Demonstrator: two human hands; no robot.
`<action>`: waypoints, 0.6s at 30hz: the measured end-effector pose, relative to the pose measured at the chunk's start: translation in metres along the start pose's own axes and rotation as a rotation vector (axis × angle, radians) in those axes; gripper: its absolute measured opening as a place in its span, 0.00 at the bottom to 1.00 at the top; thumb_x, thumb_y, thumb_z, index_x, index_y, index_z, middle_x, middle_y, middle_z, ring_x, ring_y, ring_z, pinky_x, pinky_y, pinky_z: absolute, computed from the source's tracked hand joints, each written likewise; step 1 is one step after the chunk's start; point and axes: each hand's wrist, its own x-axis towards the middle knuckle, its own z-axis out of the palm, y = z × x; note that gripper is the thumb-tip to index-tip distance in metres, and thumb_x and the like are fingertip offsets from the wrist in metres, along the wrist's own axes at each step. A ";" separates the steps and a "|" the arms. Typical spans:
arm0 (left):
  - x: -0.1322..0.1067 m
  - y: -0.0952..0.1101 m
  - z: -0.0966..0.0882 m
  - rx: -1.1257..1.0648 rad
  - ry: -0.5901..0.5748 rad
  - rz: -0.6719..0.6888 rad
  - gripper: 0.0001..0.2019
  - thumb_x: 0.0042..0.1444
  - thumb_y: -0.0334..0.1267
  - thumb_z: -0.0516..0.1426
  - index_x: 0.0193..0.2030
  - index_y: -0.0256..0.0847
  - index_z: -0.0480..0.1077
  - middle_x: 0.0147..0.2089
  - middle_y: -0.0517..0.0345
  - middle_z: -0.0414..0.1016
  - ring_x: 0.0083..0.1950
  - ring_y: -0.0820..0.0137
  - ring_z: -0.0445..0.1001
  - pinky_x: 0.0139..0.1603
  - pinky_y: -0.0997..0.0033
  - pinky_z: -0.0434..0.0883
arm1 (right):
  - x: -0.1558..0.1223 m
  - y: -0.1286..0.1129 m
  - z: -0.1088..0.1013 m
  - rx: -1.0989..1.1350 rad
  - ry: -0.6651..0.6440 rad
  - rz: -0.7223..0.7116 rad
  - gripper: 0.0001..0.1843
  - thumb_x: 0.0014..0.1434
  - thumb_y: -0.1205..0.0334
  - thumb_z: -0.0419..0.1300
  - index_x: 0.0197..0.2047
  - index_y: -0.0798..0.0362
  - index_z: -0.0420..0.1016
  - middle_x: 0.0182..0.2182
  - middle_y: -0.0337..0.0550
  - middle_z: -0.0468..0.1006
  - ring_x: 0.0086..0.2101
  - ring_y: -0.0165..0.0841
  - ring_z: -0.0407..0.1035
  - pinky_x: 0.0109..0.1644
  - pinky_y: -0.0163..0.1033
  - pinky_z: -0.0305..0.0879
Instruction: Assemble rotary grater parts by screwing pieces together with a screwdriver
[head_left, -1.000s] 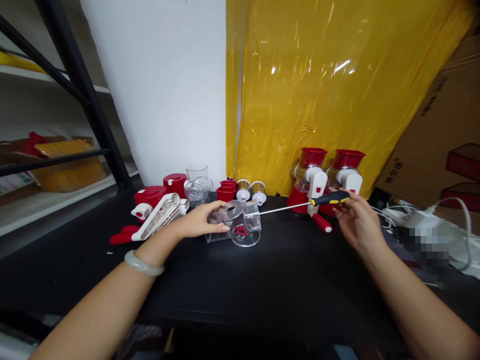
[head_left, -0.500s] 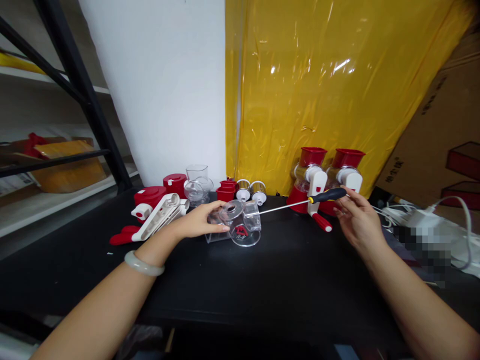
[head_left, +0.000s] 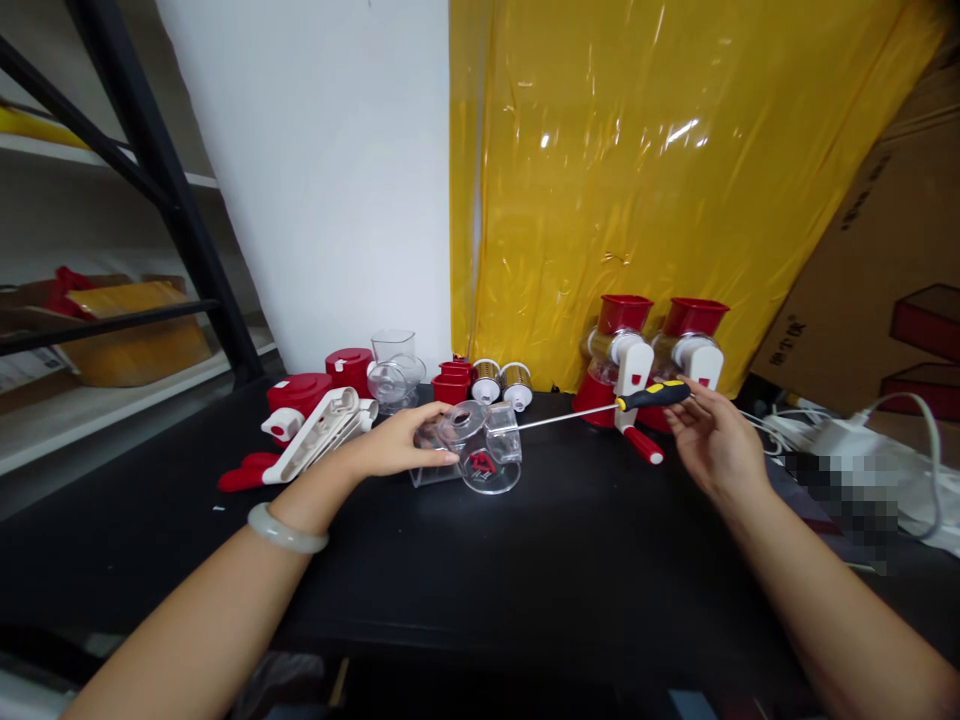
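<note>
My left hand [head_left: 409, 440] is closed round a clear plastic grater body [head_left: 480, 445], which lies tilted on the black table and has a red mark on its side. In my right hand [head_left: 712, 435], the fingertips pinch the end of a screwdriver [head_left: 652, 395] with a black and yellow handle. Its long metal shaft points left, and the tip goes into or against the right end of the clear body; the very tip is hard to make out.
Two assembled red and white rotary graters [head_left: 626, 345] stand at the back right. Behind my left hand are white crank handles [head_left: 319, 435], red bases [head_left: 300, 390], another clear body [head_left: 396, 370], red pushers [head_left: 452, 382] and metal drums [head_left: 516, 385]. White cables [head_left: 840, 435] lie at the right.
The screwdriver handle has turned about its length, showing more yellow now. My right fingers have shifted slightly with it. My left hand and the clear body stay in place.
</note>
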 end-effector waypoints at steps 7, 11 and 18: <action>0.000 0.001 0.000 0.008 0.007 0.016 0.31 0.55 0.50 0.67 0.63 0.43 0.67 0.59 0.47 0.77 0.55 0.56 0.78 0.55 0.57 0.74 | -0.002 0.002 0.000 -0.040 -0.001 -0.036 0.18 0.40 0.61 0.78 0.36 0.52 0.82 0.32 0.40 0.84 0.29 0.25 0.76 0.36 0.30 0.75; 0.000 0.000 0.000 0.007 0.011 0.009 0.31 0.55 0.50 0.67 0.63 0.43 0.67 0.58 0.47 0.78 0.54 0.56 0.79 0.54 0.57 0.74 | -0.003 0.002 -0.001 -0.059 -0.005 -0.040 0.16 0.42 0.64 0.76 0.37 0.51 0.81 0.32 0.40 0.83 0.31 0.27 0.77 0.37 0.33 0.75; -0.001 0.001 0.000 0.011 0.020 0.003 0.31 0.55 0.50 0.67 0.63 0.44 0.67 0.58 0.48 0.78 0.53 0.56 0.79 0.53 0.58 0.75 | -0.004 0.000 0.002 -0.041 -0.027 -0.059 0.15 0.42 0.70 0.69 0.36 0.51 0.80 0.34 0.41 0.83 0.36 0.30 0.78 0.41 0.35 0.76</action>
